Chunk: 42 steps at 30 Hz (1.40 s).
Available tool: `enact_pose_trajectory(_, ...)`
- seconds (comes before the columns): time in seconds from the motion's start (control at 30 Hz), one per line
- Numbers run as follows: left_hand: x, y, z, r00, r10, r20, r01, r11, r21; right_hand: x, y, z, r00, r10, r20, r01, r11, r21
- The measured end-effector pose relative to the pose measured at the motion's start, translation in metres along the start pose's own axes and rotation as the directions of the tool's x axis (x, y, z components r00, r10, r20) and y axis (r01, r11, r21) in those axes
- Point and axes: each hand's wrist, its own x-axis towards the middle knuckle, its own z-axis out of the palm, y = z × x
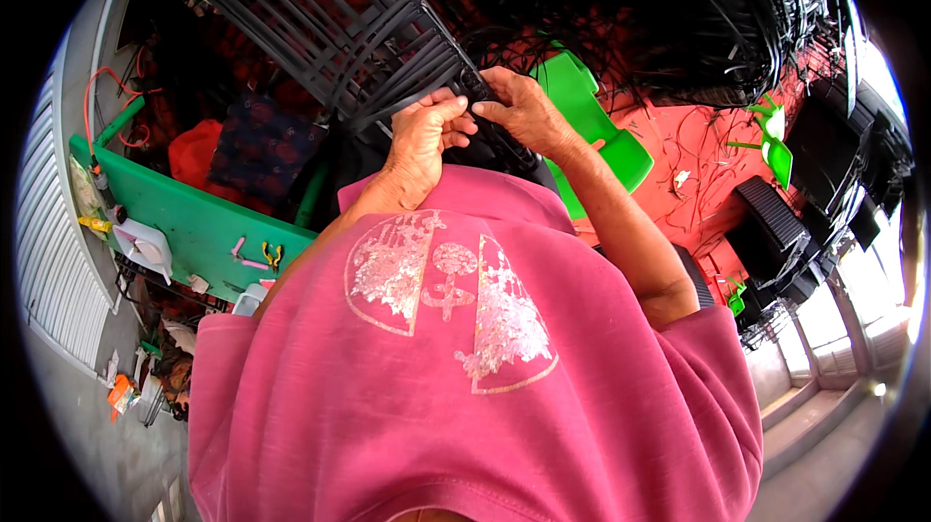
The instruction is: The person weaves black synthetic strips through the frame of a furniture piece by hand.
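A black slatted frame (291,18) stands tilted in front of me, with flat black strips (412,64) wound and bunched around its near end. At that end my left hand (417,142) is closed, thumb and forefinger pinched together at the strips. Close beside it, my right hand (529,113) has its fingers bent over the frame's near right edge and its thumb pointing toward the left hand. The fingertips of the two hands almost meet. What lies exactly between them is small and partly hidden.
A bright green plastic chair (621,158) stands just right of my hands on the red floor (669,217). Beyond it is a large heap of black strips (679,37). At left, a green board (194,221) holds yellow-handled pliers (274,255) and a white container (144,247); dark patterned cloth (262,146) lies behind.
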Motion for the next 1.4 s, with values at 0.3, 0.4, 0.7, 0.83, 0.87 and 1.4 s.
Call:
enact_pose_trajectory(0.3,0.009,-0.002,0.002,0.973,0.23,0.018,-0.228,0.947,0.228,0.002,-0.015,0.006,0.986,-0.123,-0.112,0.093,0.965,-0.246)
enact_pose_trajectory(0.4,0.011,0.003,-0.005,0.967,0.212,0.139,-0.238,0.949,0.207,0.005,-0.006,0.003,0.996,-0.066,-0.052,0.072,0.99,0.123)
enact_pose_trajectory(0.7,0.009,0.006,-0.012,0.952,0.227,0.207,-0.264,0.949,0.175,0.022,-0.005,-0.001,0.999,-0.026,0.043,0.014,0.97,0.245)
enact_pose_trajectory(0.83,0.008,0.007,-0.011,0.953,0.221,0.206,-0.254,0.955,0.151,0.03,-0.003,-0.004,0.997,0.003,0.083,-0.023,0.969,0.247)
enact_pose_trajectory(0.87,0.008,0.008,-0.011,0.954,0.218,0.204,-0.251,0.956,0.154,0.032,0.0,-0.003,0.996,0.012,0.084,-0.031,0.972,0.234)
enact_pose_trajectory(1.4,0.011,0.009,0.005,0.975,0.15,0.163,-0.194,0.933,0.304,0.036,-0.03,-0.028,0.993,0.093,0.077,-0.093,0.996,-0.003)
